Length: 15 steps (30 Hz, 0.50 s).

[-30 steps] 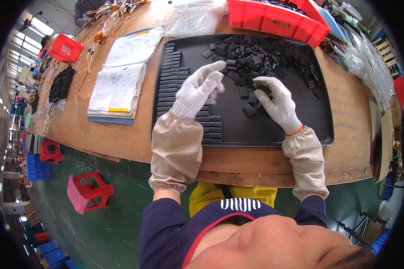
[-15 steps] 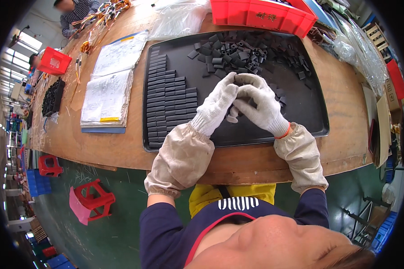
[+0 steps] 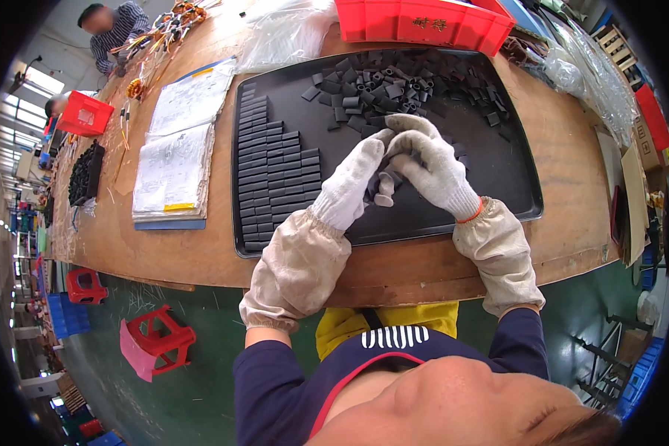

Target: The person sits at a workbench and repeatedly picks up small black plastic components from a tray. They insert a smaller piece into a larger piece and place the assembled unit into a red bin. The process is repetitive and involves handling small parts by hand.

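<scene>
A large black tray (image 3: 424,215) lies before me. Short black tube pieces (image 3: 275,178) stand in neat stepped rows along its left side, and a loose heap of black pieces (image 3: 386,85) fills the far part. My left hand (image 3: 355,175), in a white knitted glove, is closed with its fingers pressed together over the tray's middle. My right hand (image 3: 431,163), gloved too, curls its fingers towards the left fingertips. A pale rounded tip (image 3: 384,195) and something dark show between the hands. What the fingers hold is mostly hidden by the gloves.
An open folder of papers (image 3: 172,167) lies left of the tray. Beyond the tray are a clear plastic bag (image 3: 282,41) and a red bin (image 3: 424,26). A black box (image 3: 87,172) and another red bin (image 3: 85,113) stand far left. A person (image 3: 115,30) sits across the table.
My hands have drawn slightly apart at the fingertips, and more of the pale tip and dark thing between them shows. The whole view has shifted a little. The tube rows look the same.
</scene>
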Tool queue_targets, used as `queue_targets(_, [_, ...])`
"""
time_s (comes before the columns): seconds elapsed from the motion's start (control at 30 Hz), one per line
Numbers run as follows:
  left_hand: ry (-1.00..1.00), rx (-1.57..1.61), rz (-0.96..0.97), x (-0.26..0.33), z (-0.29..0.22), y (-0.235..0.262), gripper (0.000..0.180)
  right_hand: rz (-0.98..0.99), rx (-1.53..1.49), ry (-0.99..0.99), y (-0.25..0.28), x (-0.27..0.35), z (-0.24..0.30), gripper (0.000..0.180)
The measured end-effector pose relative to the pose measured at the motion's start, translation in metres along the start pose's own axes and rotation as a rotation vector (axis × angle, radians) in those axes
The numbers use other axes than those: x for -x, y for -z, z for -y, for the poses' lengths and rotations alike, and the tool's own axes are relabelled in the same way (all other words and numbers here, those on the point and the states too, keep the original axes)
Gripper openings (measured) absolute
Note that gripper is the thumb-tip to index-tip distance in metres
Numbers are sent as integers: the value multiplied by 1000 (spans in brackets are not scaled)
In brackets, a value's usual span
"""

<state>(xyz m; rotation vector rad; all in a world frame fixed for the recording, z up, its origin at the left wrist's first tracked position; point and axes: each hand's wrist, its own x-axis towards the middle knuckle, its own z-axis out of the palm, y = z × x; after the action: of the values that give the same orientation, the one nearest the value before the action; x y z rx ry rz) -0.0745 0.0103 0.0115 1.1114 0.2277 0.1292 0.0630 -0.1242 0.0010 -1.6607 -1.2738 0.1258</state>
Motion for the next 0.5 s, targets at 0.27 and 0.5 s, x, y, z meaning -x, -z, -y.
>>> queue_targets(0.27, [98,-147,-66,5,-12,-1,41,-51,18,102,12,-7,-5,20])
queue_targets(0.5, [1,-59,-147,2,-9,9,32,-279,39,-6,28,-19,-26,26])
